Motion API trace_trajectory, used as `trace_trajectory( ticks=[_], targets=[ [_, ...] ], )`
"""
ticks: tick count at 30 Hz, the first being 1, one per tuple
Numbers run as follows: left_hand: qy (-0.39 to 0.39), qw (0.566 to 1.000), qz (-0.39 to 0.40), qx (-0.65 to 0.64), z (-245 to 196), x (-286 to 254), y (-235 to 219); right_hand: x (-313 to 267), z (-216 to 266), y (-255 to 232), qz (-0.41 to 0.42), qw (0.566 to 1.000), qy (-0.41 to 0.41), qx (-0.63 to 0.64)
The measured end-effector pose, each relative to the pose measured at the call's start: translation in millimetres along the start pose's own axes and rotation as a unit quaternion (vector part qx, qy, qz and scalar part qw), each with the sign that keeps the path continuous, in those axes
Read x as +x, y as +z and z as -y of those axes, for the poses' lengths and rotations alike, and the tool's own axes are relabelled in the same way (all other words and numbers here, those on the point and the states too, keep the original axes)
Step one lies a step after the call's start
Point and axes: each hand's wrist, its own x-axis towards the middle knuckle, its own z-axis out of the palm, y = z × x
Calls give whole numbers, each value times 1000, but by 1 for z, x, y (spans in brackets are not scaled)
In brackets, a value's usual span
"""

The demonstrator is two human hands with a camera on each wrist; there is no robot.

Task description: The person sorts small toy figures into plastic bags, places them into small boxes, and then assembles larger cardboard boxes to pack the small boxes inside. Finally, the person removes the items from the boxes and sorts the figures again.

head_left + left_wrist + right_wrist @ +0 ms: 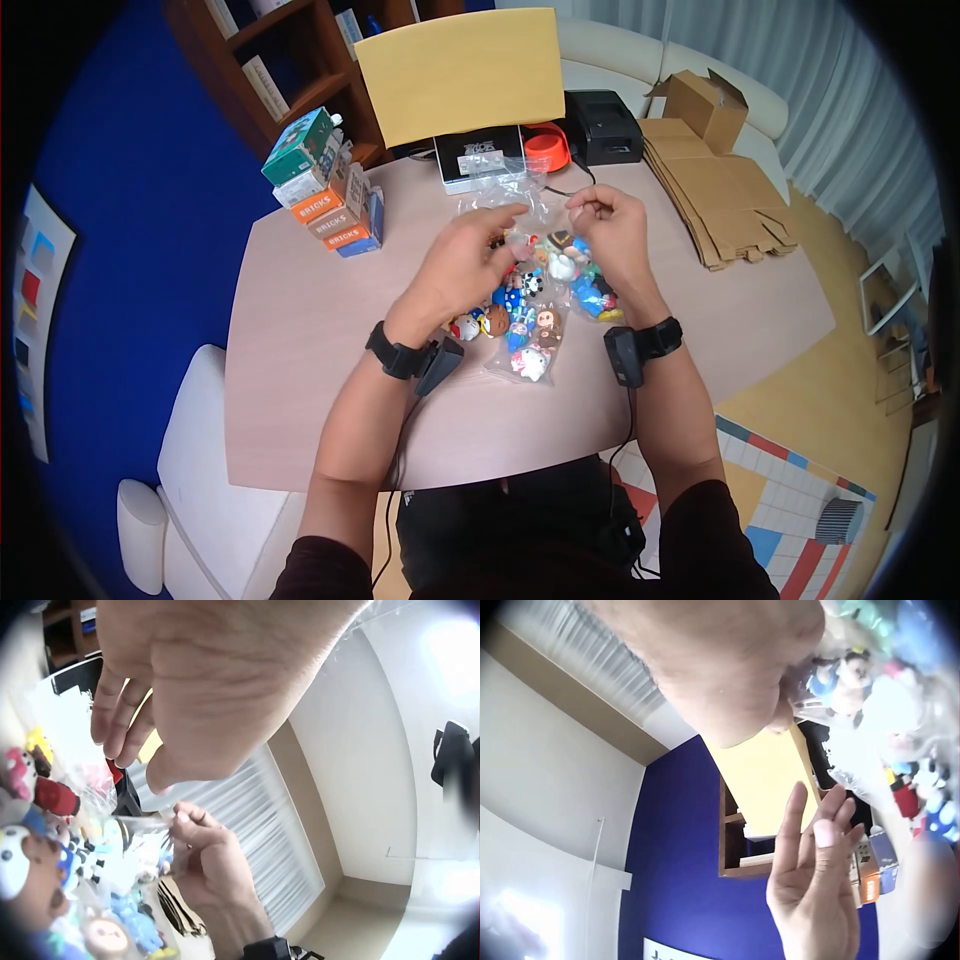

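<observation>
My right hand (612, 232) pinches the edge of a clear plastic bag (142, 829) between thumb and fingers; small toy figures show through the film. Fingers extended and slightly bent, my left hand (462, 262) hovers over the pile with nothing in its grasp. Under and between both hands lie several figures in clear bags: a white one (562, 266), a blue one (590, 297), a brown one (547, 320) and a white cat-like one (529, 364). Crumpled clear plastic (510, 190) lies beyond them. In the left wrist view a brown bear-like figure (43, 874) is close to the camera.
Stacked brick boxes (335, 210) stand at the table's left. Toward the back are a yellow panel (462, 75), a red-orange round object (546, 150) and a black machine (604, 128). Flattened cardboard (715, 190) lies at the right, with an open carton (704, 108) behind it.
</observation>
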Motion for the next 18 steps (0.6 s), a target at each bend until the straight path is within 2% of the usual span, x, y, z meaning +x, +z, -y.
trace_trajectory(
  ticks=[1,2,4,5,7,9,11,12,14,15,17,18],
  targets=[
    [35,999,17,16,-3,-3,4,0,0,0,12,995,-9,98],
    [49,998,30,32,-3,-6,8,0,0,0,13,995,-9,97],
    [41,998,21,38,-10,-10,13,-2,6,0,8,969,-38,244],
    [33,998,14,46,-13,-11,14,-1,5,-1,9,969,-39,243],
    [19,999,23,16,-9,-10,17,0,4,-3,-20,925,10,379],
    [6,999,33,-13,-12,-8,16,3,-4,-2,-20,910,29,414],
    [-130,977,102,-138,-22,-6,8,3,-13,0,-22,893,49,448],
    [-129,977,103,-138,-16,-6,11,3,-15,0,-19,881,63,468],
    [-74,978,48,-190,1,-6,19,3,-17,2,-18,869,77,489],
    [-74,978,50,-190,-3,-6,16,2,-17,4,-18,861,92,499],
    [-141,953,41,-263,-14,-5,6,2,-17,6,-18,853,106,510],
    [-141,954,42,-263,-14,-5,4,1,-15,7,-26,857,104,504]
  ],
)
